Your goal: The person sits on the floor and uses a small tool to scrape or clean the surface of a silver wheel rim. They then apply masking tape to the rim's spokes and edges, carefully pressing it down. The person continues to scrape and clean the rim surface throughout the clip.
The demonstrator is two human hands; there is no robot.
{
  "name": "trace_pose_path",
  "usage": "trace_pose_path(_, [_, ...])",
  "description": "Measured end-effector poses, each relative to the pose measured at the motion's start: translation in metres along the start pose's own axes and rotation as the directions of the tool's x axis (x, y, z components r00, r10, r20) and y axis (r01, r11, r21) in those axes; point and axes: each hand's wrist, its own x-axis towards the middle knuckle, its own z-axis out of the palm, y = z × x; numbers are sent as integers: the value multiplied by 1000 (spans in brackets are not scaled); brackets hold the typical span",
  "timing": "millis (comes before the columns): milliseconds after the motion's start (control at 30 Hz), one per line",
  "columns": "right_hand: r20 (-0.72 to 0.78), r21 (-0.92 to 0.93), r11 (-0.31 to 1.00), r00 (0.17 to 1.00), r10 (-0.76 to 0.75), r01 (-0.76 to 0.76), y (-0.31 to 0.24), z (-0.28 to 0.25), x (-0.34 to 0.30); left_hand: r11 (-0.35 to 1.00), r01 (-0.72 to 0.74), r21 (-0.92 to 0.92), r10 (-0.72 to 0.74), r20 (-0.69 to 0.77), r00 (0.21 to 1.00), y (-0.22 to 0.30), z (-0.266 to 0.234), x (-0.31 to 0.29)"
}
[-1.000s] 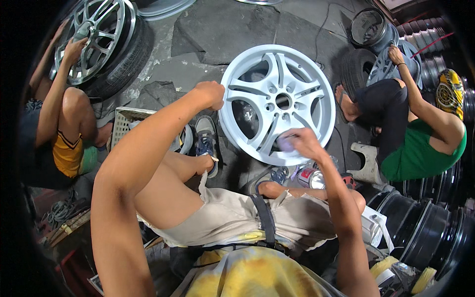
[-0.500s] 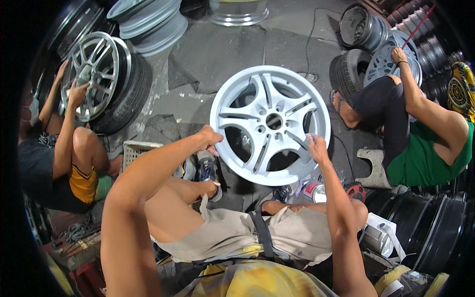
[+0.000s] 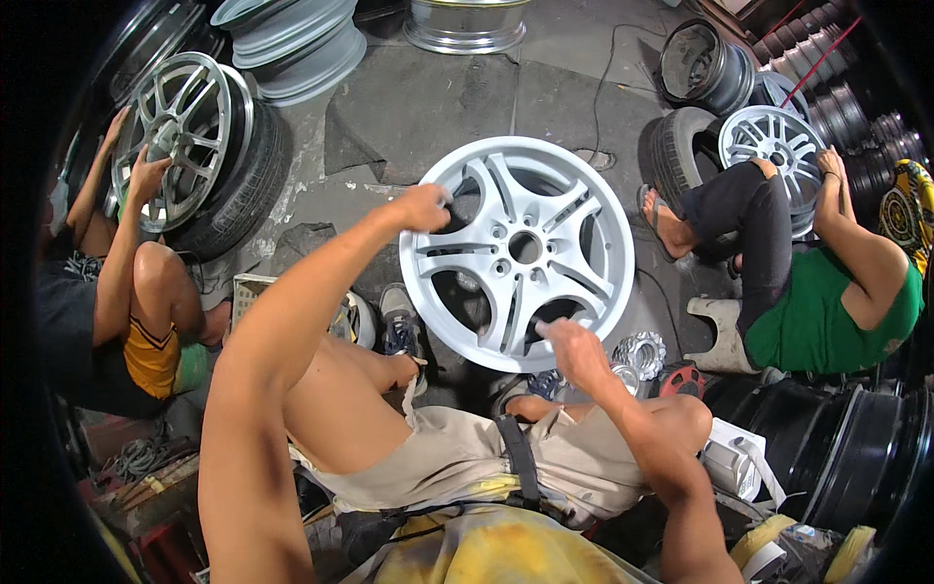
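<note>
A pale grey-white alloy wheel (image 3: 526, 284), with split spokes and bolt holes around an open centre, is tilted up before my knees. At its upper left, my left hand (image 3: 422, 207) reaches over the edge, fingers curled inside the rim lip. My right hand (image 3: 578, 352) is at the lower right part, over the gap between two spokes. Its fingers are bent, the forefinger tip close to a lower spoke. Whether a small thing sits in the right fingers is hidden.
Left, a co-worker's hands hold a silver wheel (image 3: 180, 131) by a tyre (image 3: 243, 195). Right, a person in green handles another silver wheel (image 3: 773, 141) near a tyre (image 3: 671, 146). Stacked rims (image 3: 292, 49), a cable (image 3: 603, 83) and a white stool (image 3: 715, 341) stand around.
My left hand has moved up the rim to its upper left. My right hand has gone from the right side down to the lower right. The wheel has turned slightly anticlockwise.
</note>
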Motion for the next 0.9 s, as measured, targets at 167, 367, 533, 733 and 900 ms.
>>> trace_pose_path(167, [230,-104,986,968,-100,127,54,-17,-19,936,-231,266,56,536,842,49,60,-62])
trace_pose_path(367, [190,-180,982,981,-24,59,18,23,-3,723,-354,593,-107,602,791,51,98,-133])
trace_pose_path(533, [210,-105,993,977,-35,58,45,-10,-5,622,-315,717,-146,501,853,45,84,-117])
trace_pose_path(733, [265,-252,966,964,8,61,8,11,20,693,-282,663,-195,549,813,71,39,-100])
trace_pose_path(900, [194,-246,969,981,28,21,68,10,6,861,-218,459,-20,458,889,79,2,-77])
